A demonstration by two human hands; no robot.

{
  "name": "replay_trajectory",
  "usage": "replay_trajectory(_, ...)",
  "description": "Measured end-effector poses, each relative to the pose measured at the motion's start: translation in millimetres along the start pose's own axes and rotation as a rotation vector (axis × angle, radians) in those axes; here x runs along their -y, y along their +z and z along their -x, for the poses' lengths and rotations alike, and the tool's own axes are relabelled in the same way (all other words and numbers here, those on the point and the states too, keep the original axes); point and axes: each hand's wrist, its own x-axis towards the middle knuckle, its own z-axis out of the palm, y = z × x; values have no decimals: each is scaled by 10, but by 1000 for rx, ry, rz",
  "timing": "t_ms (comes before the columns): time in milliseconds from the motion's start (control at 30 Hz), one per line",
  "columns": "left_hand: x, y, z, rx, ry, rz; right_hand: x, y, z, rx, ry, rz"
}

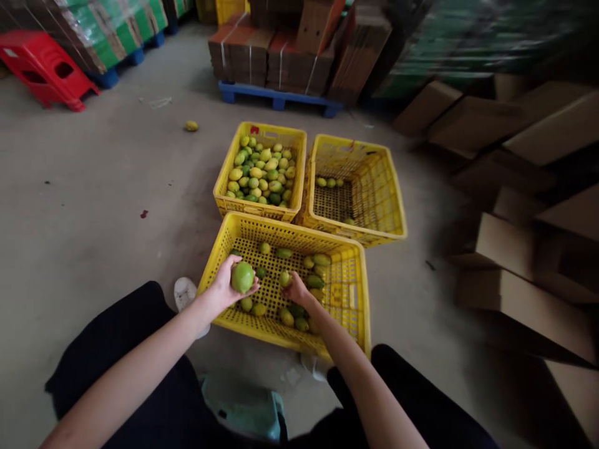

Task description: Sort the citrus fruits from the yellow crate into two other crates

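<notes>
Toward the left edge of the front crate, the person's left hand cups one green lemon in its fingers; nearer the middle, the right hand pinches one smaller lemon. Two more crates stand beyond.

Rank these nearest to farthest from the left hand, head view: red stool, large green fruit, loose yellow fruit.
1. Large green fruit: in the left hand.
2. Loose yellow fruit: ahead-left on the floor.
3. Red stool: far upper left.
</notes>
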Motion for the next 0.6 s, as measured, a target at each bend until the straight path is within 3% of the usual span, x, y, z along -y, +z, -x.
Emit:
replay_trajectory(100, 87, 86, 94, 126, 39, -116, 255, 156, 307, 119, -6, -131)
replay_trajectory(333, 205, 202, 258, 526, 240, -396, 895, 350, 1196, 281, -239, -288)
replay_trajectory(433, 278, 223, 281, 662, 371, -515, 933, 310, 1688, 367, -353, -276)
replay_trajectory(600, 402, 271, 310, 791, 635, -666, 687, 218, 2388, 455, -521, -221)
